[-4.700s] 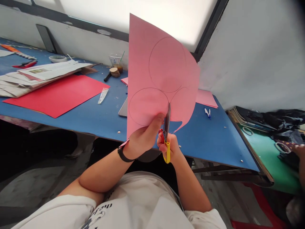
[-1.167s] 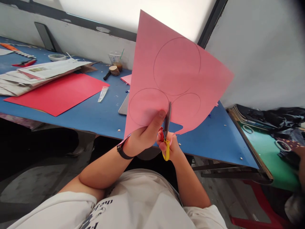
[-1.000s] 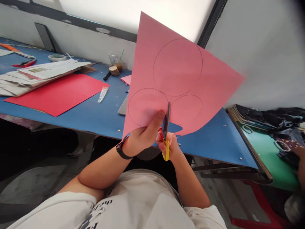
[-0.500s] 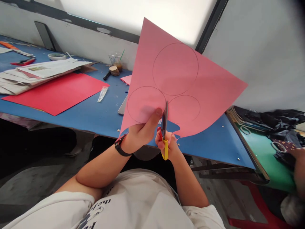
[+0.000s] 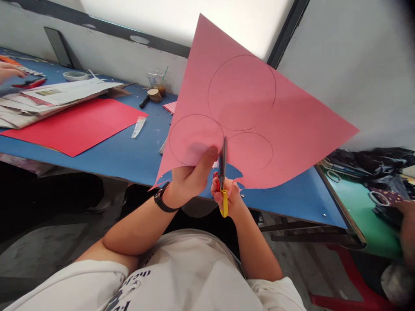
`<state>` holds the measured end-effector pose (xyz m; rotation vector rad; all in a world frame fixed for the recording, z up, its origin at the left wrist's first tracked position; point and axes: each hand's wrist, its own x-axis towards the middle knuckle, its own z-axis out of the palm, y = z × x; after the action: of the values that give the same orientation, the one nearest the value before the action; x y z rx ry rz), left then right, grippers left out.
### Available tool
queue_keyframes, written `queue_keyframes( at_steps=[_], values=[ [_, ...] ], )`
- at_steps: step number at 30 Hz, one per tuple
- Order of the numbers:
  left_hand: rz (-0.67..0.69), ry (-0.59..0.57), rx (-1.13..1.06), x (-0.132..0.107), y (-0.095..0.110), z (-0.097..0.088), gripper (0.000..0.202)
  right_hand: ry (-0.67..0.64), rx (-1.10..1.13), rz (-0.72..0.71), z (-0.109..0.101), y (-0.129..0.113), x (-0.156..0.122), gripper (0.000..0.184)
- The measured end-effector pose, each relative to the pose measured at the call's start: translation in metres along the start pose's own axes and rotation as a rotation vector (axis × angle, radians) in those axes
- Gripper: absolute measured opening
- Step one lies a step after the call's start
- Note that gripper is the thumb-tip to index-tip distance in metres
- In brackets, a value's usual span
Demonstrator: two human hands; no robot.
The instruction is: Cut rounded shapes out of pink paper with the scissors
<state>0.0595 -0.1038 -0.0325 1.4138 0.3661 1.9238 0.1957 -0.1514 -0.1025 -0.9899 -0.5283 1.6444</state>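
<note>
Since the frame 0.5 s ago, the pink sheet (image 5: 246, 112) has swung its right corner farther out to the right, and a co-worker's hand (image 5: 11, 72) has come in at the left edge of my view. The sheet is held up above the blue surface (image 5: 279, 196), its near face toward me, with 3 drawn circles (image 5: 241, 93) showing.

I judge it light and springy, thin card that bows when gripped low and could crease or tear by its ragged lower edge. I would pinch it inside the lower left circle, close to the blades (image 5: 223, 155), as the left hand (image 5: 191, 175) does: thumb on the near face, other fingers hidden behind.

The right hand (image 5: 231, 196) has its fingers wrapped round the handles of the scissors (image 5: 221, 179), which point up between the 2 lower circles; I cannot tell whether the blades meet fully. The left forearm (image 5: 139, 226) slants up from lower left, the right forearm (image 5: 256, 239) from lower right, hands nearly together.
</note>
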Motion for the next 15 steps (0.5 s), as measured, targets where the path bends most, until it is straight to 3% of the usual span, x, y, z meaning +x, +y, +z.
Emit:
queue_keyframes(
  at_steps=[8,11,15],
  values=[
    [-0.001,0.003,-0.024,0.001,0.003,0.002,0.013,0.038,0.017,-0.002,0.0,0.0,0.003,0.032],
    [-0.001,-0.008,-0.04,0.003,0.005,0.002,0.013,-0.026,0.009,-0.009,-0.005,0.004,0.0,0.04],
    [-0.004,-0.006,-0.081,0.004,0.005,0.003,0.016,-0.147,-0.013,-0.112,-0.011,0.007,-0.005,0.064]
  ],
)
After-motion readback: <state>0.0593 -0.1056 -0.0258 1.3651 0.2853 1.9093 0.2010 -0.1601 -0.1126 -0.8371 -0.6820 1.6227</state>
